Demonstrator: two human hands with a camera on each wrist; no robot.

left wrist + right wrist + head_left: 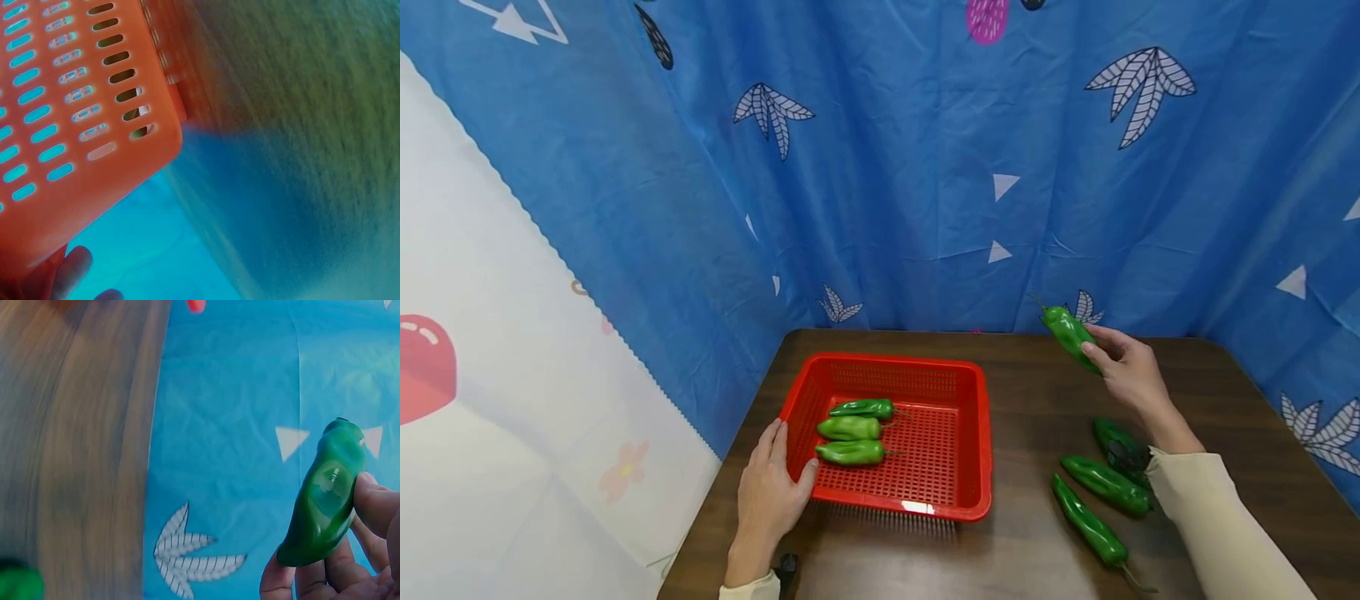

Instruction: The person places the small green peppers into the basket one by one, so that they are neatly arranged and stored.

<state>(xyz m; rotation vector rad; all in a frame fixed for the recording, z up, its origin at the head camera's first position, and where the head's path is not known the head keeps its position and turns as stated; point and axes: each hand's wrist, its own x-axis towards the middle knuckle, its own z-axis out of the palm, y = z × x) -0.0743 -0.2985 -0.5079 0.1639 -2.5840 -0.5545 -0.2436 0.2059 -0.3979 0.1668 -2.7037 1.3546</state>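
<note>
"What do you get from your station, largest first?"

"I see a blue printed curtain [880, 208] hanging behind a dark wood table [1022, 417]. On the table's left side stands a red basket [982, 442], its walls pierced with slots."

"And the arms?"

"Well apart on my head view. The right arm, in a cream sleeve [1232, 525], reaches forward from the lower right and angles inward, wrist raised. The left hand [770, 492] comes up from the bottom edge to the basket's near left corner: fingers along the outside, thumb across the rim, gripping the wall."

"The other hand?"

"The right hand [1131, 371] pinches a green pepper [1067, 332], thumb on one side, fingers on the other. I see it in the air near the table's back edge, right of the basket, tilted, stem up and to the left."

"The remaining peppers?"

"Three peppers [850, 428] lie side by side inside the basket, toward its left wall. Three more peppers [1105, 483] lie on the table by the right forearm, the farthest partly hidden by a black piece [1127, 457] at the wrist."
</note>
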